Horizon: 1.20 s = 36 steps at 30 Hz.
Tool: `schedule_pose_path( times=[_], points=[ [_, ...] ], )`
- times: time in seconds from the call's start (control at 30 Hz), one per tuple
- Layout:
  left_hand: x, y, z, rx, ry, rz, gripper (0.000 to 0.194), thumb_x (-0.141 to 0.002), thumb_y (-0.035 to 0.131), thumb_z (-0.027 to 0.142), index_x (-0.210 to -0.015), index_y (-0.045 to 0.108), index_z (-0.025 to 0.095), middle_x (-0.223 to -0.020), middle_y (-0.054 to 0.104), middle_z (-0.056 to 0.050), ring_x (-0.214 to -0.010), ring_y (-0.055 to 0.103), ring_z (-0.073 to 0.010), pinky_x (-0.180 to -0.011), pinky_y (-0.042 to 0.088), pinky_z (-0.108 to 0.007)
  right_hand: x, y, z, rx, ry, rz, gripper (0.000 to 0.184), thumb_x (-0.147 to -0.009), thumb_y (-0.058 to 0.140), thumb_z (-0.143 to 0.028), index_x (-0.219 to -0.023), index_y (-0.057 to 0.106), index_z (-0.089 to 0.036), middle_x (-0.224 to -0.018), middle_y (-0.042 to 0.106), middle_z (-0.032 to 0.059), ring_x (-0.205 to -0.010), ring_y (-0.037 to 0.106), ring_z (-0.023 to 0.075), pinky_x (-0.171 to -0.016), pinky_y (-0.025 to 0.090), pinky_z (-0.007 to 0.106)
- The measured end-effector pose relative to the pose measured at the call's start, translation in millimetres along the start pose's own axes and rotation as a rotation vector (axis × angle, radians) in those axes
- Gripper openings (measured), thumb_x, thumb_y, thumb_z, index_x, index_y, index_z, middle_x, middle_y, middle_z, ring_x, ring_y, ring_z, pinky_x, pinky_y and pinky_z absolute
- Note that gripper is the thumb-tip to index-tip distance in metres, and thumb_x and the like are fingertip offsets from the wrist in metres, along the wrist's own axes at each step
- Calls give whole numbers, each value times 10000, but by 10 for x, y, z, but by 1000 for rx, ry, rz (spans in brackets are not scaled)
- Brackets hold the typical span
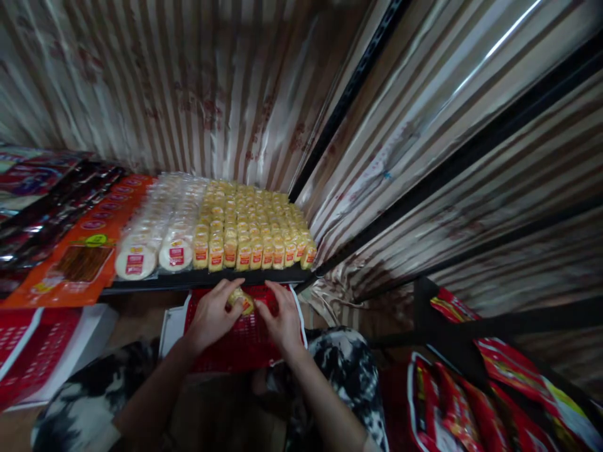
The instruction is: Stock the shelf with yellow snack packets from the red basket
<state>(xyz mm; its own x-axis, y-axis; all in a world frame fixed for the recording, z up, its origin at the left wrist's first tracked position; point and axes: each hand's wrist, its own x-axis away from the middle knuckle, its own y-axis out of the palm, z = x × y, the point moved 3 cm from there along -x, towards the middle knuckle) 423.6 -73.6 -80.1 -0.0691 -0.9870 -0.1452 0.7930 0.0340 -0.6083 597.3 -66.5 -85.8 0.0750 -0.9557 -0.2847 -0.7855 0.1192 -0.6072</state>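
Observation:
My left hand is closed around a small yellow wrapped snack, with the fingers on its left side. To the right of the snack is my right hand, its thumb and fingers apart; the thumb reaches close to the wrapper, and I cannot tell if it touches. Both hands are over a red plastic basket below the shelf edge. Just beyond them, rows of similar yellow wrapped snacks stand packed together on a dark shelf.
Left of the yellow rows lie round white packets and orange snack bags. Another red basket sits at lower left. Red packets fill a container at lower right. Dark metal posts and striped curtains stand behind.

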Motion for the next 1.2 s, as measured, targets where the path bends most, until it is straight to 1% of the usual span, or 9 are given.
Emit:
schedule_pose_path(
  times=[0.07,0.2,0.4,0.57,0.67,0.77,0.93,1.1,1.2],
  points=[
    [-33,1,2,-1,18,-19,426,-803,435,273,-1213,532,207,-1068,611,-37,-934,601,-159,-862,462,-262,-30,11,-99,58,-76,-72,390,-792,624,-275,-1178,590,-234,-1165,621,78,-1100,524,240,-986,398,424],
    [-111,13,-6,49,63,-13,365,-801,462,266,-1145,562,191,-1026,622,-37,-882,599,-145,-833,466,-243,-76,130,-151,75,-56,-193,375,-804,612,-237,-1179,591,-233,-1062,658,70,-978,578,218,-904,450,375],
    [-227,-74,-76,102,81,75,338,-821,480,296,-1130,577,199,-941,619,-25,-757,580,-121,-730,478,-221,-201,250,-216,-9,-53,-219,326,-786,619,-217,-1112,618,-225,-1040,640,61,-978,566,206,-895,445,336],
    [-320,-178,-83,156,141,226,333,-834,493,294,-1136,568,175,-854,600,-18,-668,538,-104,-667,478,-227,-345,366,-297,-78,7,-137,310,-776,602,-239,-1078,620,-173,-881,604,50,-734,561,155,-672,483,260],
    [-364,-226,-105,180,150,388,288,-842,479,281,-1089,577,169,-953,598,-46,-700,554,-105,-702,493,-252,-407,460,-332,-123,37,-47,291,-785,589,-275,-1054,620,-169,-842,589,37,-667,541,133,-581,465,228],
    [-385,-248,-139,204,114,510,244,-851,468,273,-1040,578,164,-1014,585,-66,-749,573,-113,-696,505,-259,-443,555,-350,-139,43,-4,277,-792,587,-291,-1037,618,-165,-871,595,41,-651,545,122,-560,462,218],
    [-380,-247,-182,172,34,569,207,-837,459,231,-994,572,157,-951,584,-59,-729,572,-120,-623,500,-248,-476,654,-388,-76,20,31,293,-808,578,-305,-1061,599,-159,-917,614,52,-647,558,120,-604,475,234],
    [-341,-235,-266,38,-4,642,208,-816,443,209,-961,585,159,-979,564,-77,-838,566,-165,-758,506,-320,-489,737,-427,-52,12,80,360,-807,573,-310,-1137,532,-173,-939,635,39,-659,569,122,-665,483,247],
    [-332,-213,-337,-39,-56,630,237,-813,437,229,-981,589,157,-973,546,-84,-823,557,-180,-763,504,-347,-480,786,-401,-10,4,130,316,-818,554,-316,-1097,522,-171,-936,639,41,-686,578,131,-687,476,257]
  ],
)
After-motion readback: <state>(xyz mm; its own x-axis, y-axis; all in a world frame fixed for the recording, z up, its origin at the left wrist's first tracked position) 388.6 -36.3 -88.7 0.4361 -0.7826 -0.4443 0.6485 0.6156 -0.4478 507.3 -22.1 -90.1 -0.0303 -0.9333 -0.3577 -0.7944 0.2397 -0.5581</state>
